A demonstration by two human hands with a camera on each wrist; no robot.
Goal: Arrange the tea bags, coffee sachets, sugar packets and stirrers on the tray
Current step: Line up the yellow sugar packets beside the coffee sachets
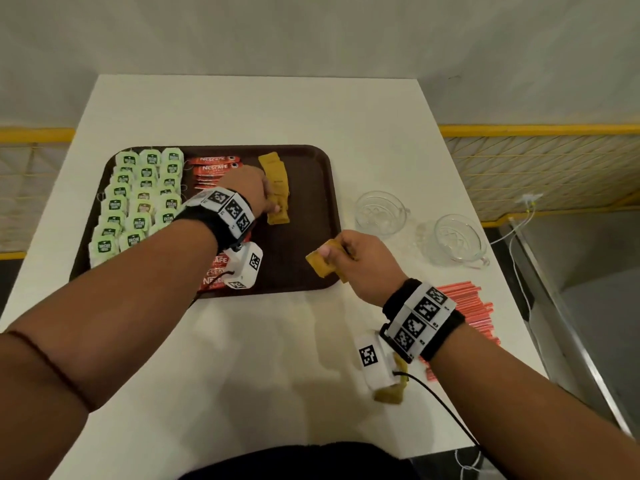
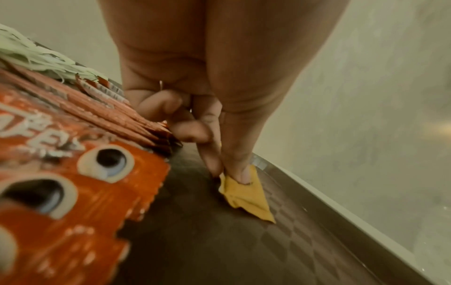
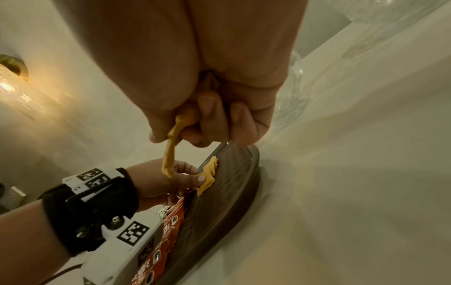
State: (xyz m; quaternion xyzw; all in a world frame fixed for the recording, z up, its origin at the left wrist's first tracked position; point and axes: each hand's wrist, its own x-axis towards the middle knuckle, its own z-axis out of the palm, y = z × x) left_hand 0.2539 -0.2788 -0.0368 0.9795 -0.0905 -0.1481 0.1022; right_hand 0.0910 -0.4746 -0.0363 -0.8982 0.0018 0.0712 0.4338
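On the brown tray [image 1: 311, 188] lie rows of green tea bags [image 1: 138, 199], red coffee sachets [image 1: 214, 164] and a line of yellow sugar packets [image 1: 277, 174]. My left hand [image 1: 273, 202] reaches over the sachets to that line. Its thumb and forefinger pinch the near sugar packet [image 2: 244, 194] against the tray floor [image 2: 219, 250]. Just off the tray's right edge, my right hand [image 1: 329, 252] grips a few more sugar packets [image 1: 320, 263], which hang from its curled fingers [image 3: 205, 108] in the right wrist view. Red stirrers [image 1: 467, 306] lie on the table beside my right wrist.
Two glass cups [image 1: 379, 213] [image 1: 457, 240] stand on the white table right of the tray. A loose sugar packet [image 1: 389, 393] lies under my right wrist near the front edge. The tray's right third is bare. A cable runs along the table's right side.
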